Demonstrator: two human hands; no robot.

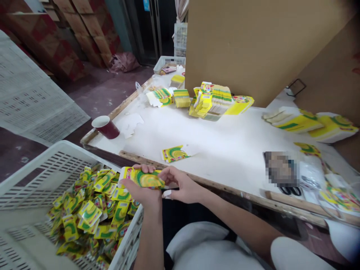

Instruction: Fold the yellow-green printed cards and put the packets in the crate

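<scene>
My left hand [144, 189] is wrapped round a small yellow and green printed carton [144, 178], held level just above the crate's edge. Fingertips of my right hand [180, 183] close on the carton's right end, where the flap is. Something white covers the tip of my right thumb. Another yellow and green carton [176, 153], lying flat with white flaps showing, rests on the white table [225, 138] beyond my hands. To the left, a white plastic crate [70, 150] holds many small yellow and green packs [95, 213].
Stacks of flat yellow cartons [213, 99] stand against a large cardboard sheet [253, 48]. A dark red cup [107, 127] sits at the table's left corner. More carton bundles [298, 120] and black-handled scissors [291, 190] lie on the right. Cardboard boxes [87, 22] are piled behind.
</scene>
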